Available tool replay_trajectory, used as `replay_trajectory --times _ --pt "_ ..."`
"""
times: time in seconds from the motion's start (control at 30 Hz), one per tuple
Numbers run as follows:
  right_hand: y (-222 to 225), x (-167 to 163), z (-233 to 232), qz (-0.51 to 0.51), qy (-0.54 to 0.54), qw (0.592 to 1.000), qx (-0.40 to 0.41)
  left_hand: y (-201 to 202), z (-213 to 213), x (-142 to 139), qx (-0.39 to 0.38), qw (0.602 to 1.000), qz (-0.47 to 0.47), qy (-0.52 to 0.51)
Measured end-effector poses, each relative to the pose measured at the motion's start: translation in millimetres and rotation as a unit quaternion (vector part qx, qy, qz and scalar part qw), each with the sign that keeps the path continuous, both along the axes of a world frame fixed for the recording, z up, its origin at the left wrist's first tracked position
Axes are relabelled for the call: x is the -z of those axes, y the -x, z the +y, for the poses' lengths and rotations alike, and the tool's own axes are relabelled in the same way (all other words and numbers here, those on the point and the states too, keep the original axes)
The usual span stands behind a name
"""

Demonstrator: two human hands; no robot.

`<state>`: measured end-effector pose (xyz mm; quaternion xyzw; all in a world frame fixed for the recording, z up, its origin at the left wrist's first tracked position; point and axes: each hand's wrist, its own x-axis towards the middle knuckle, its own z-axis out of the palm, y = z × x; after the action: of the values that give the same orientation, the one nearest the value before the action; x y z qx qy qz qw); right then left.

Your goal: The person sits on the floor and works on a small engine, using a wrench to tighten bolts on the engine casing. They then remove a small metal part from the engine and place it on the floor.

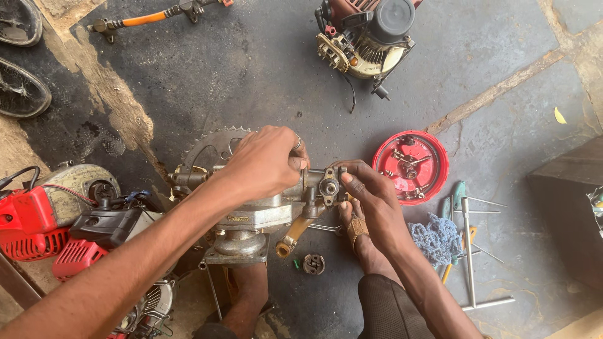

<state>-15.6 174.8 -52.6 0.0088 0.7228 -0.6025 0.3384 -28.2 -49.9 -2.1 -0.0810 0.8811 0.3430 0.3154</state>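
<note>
My left hand (pixel 267 162) grips the top of a grey metal pump body (pixel 257 213) that stands on the dark floor between my bare feet. My right hand (pixel 369 194) pinches a small metal fitting (pixel 330 186) at the pump's right end, fingers closed on it. A brass-coloured outlet pipe (pixel 290 237) slants down from the pump. A toothed round blade (pixel 210 145) lies behind the pump, partly hidden by my left arm. A small round metal part (pixel 313 263) lies on the floor by my right foot.
A red lid (pixel 411 166) holding bolts lies at right, beside a blue rag (pixel 436 238), screwdrivers and metal rods (pixel 468 251). A small engine (pixel 364 37) sits at top. Red and black engine parts (pixel 56 232) crowd the left. An orange-handled shaft (pixel 144 19) lies top left.
</note>
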Motion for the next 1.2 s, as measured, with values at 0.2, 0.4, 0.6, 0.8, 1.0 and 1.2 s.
replay_trajectory --times 0.2,0.4,0.6,0.8,1.0,1.2 --pt "0 -1 -3 -0.025 0.037 0.999 0.029 7 -2 4 -0.014 0.997 -0.081 -0.002" --pt "3 -4 -4 -0.117 0.035 0.990 0.071 8 -9 13 -0.016 0.997 -0.064 -0.027" --pt "7 -4 -6 -0.120 0.073 0.988 0.060 14 -8 25 -0.046 0.997 -0.061 -0.013" --pt "8 -6 -6 -0.128 0.065 0.987 0.069 21 -10 34 -0.039 0.996 -0.082 0.000" --pt "10 -5 -5 -0.147 0.086 0.982 0.077 22 -1 23 0.059 0.996 -0.039 -0.049" --pt "16 9 4 -0.187 0.124 0.972 0.066 12 25 -4 0.146 0.984 -0.098 0.011"
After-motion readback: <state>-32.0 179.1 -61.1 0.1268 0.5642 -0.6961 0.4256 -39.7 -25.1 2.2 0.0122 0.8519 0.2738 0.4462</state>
